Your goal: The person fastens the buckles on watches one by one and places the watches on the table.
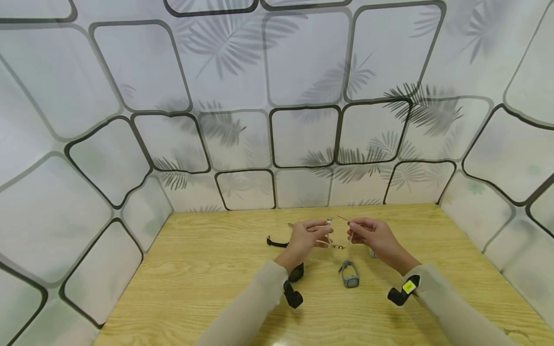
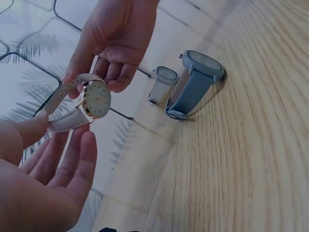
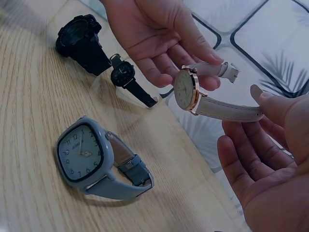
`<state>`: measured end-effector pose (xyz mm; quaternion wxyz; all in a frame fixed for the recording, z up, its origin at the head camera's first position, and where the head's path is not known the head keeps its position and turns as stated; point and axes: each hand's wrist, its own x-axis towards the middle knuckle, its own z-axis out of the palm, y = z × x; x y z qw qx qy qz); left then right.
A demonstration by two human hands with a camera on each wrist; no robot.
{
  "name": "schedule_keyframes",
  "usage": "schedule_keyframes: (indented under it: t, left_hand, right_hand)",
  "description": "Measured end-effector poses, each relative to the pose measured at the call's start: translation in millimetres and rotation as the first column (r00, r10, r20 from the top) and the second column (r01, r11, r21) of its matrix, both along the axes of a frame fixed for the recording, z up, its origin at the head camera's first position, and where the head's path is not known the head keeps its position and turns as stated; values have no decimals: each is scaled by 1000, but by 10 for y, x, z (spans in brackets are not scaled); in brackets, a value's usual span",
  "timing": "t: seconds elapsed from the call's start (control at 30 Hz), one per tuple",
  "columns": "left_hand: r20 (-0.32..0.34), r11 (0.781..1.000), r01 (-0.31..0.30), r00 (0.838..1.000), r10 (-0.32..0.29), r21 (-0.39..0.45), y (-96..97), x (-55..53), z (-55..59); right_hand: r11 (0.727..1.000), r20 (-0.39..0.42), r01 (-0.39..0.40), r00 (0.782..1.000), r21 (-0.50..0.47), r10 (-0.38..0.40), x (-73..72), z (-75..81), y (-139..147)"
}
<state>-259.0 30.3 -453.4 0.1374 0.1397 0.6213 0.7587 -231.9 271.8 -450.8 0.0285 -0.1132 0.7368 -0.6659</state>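
Held up above the table is a wristwatch (image 1: 339, 247) with a round rose-gold case, a pale dial and a pale strap. My left hand (image 1: 305, 238) pinches the buckle half of the strap between thumb and fingers. The longer, holed half is pinched by my right hand (image 1: 374, 238), its tip poking out past the thumb. Between the hands hangs the case, dial side showing in the left wrist view. Below them, a grey-blue square watch (image 3: 79, 152) with its strap looped closed rests on the wooden table (image 1: 207, 293).
Past the right hand lies a small pale-grey watch (image 2: 164, 79). By the left hand are a bulky black watch (image 3: 79, 43) and a slimmer black watch (image 3: 124, 75). A patterned curtain (image 1: 303, 139) surrounds the table's back and sides.
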Motion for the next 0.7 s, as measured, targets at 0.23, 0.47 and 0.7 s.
schedule_keyframes:
  t: [0.23,0.47,0.7]
  left_hand:
    - [143,997,72,987,-73,13,-62,5,-25]
    - [149,997,74,986,-76,16,-82,19,-2]
    - [91,996,-18,996,10,83,-39,19,10]
  right_hand:
    - [1000,12,21,1000,2,-21,17,-15,-7]
    - [1000,25,15,1000,-6,-14,36,-14,4]
    - [1000,21,1,1000,1,-2,51,2,-10]
